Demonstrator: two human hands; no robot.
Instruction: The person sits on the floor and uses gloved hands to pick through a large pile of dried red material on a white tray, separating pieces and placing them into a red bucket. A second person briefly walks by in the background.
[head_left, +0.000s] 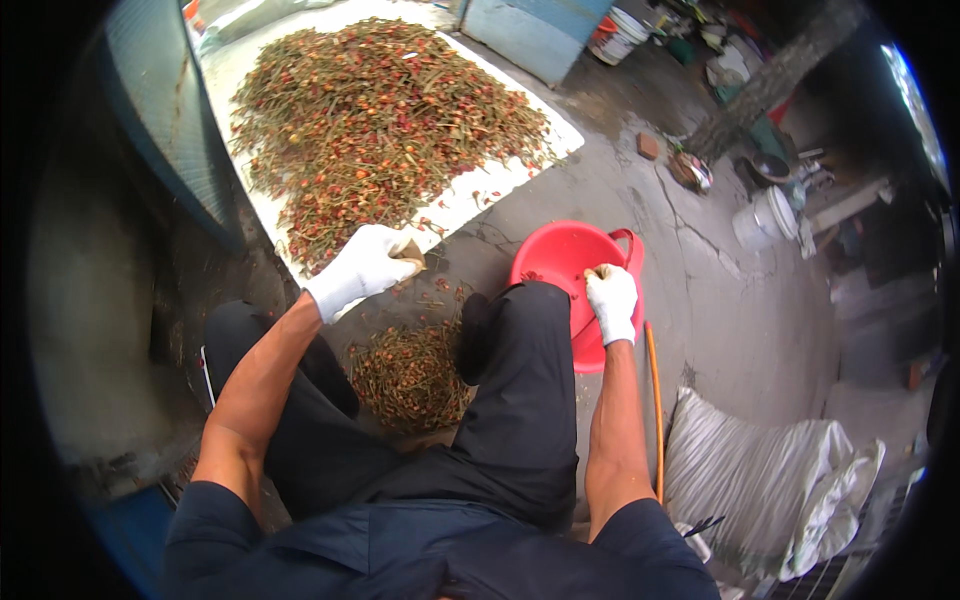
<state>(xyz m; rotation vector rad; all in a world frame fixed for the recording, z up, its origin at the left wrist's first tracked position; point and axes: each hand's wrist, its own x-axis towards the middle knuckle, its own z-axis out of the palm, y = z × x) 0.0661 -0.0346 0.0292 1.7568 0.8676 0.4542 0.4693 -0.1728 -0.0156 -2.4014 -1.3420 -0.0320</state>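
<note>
A large heap of dried stems with small red and orange flower heads (390, 112) lies on a white sheet (517, 184). My left hand (369, 268), in a white glove with tan fingertips, is over the sheet's near edge with its fingers bent together; whether anything is between them cannot be told. My right hand (611, 300), gloved the same way, is over a red plastic basin (551, 244), fingertips pinched together, contents hidden. A few red bits lie in the basin. A smaller pile of stems and heads (412, 379) is on the floor between my legs.
An orange stick (655, 412) lies right of the basin, by a white woven sack (757, 472). Blue metal panels (525, 34) stand at the sheet's far right and left. Farther right are a brick (647, 145), a wooden post (772, 79) and a white bucket (765, 217).
</note>
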